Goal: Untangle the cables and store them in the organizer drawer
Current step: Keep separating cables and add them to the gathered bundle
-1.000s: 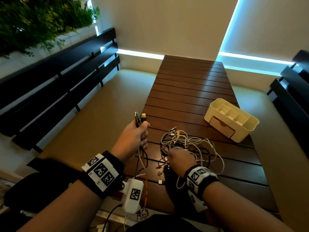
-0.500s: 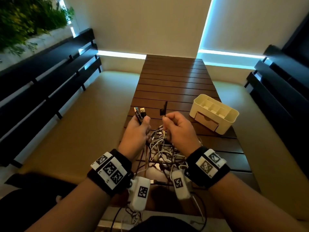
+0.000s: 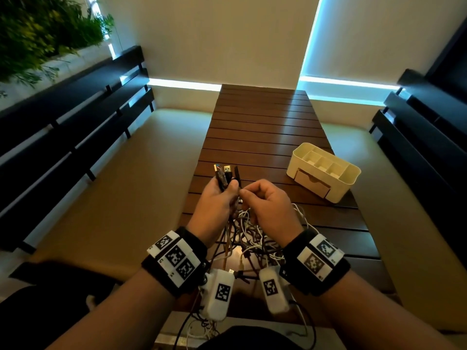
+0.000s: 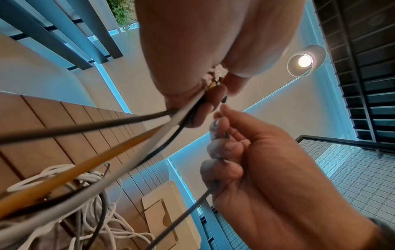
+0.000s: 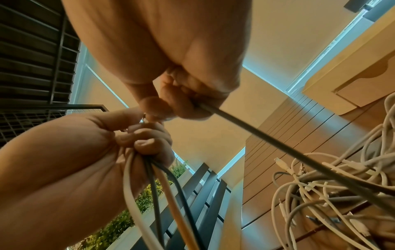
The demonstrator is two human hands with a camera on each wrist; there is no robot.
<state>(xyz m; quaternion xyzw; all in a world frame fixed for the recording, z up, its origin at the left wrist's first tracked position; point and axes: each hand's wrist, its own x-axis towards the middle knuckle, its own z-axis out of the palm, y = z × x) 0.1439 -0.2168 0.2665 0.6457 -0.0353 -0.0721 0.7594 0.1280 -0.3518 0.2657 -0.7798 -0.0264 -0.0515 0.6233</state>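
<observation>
Fingers, left: the left hand (image 3: 219, 201) is clenched round a bunch of cable ends (image 3: 225, 174), plugs standing up above the fist; white, black and yellow cords (image 5: 169, 199) hang from it.
Fingers, right: the right hand (image 3: 269, 202) pinches one thin dark cable (image 5: 275, 145), its fingers (image 4: 223, 151) curled round it, just beside the left fist.
Cables: a knotted pile, mostly white with some dark (image 3: 255, 238), lies on the surface (image 3: 262, 127) under both hands.
Organizer: cream box (image 3: 324, 171), open compartments on top, drawer (image 3: 312, 181) closed, to the right of the hands and apart from the pile.
Room: the far half of the slatted surface is bare; its left edge runs close by the left hand.
Change: half a second ago the hands were apart; now they meet, the dark plug against the left bunch.
</observation>
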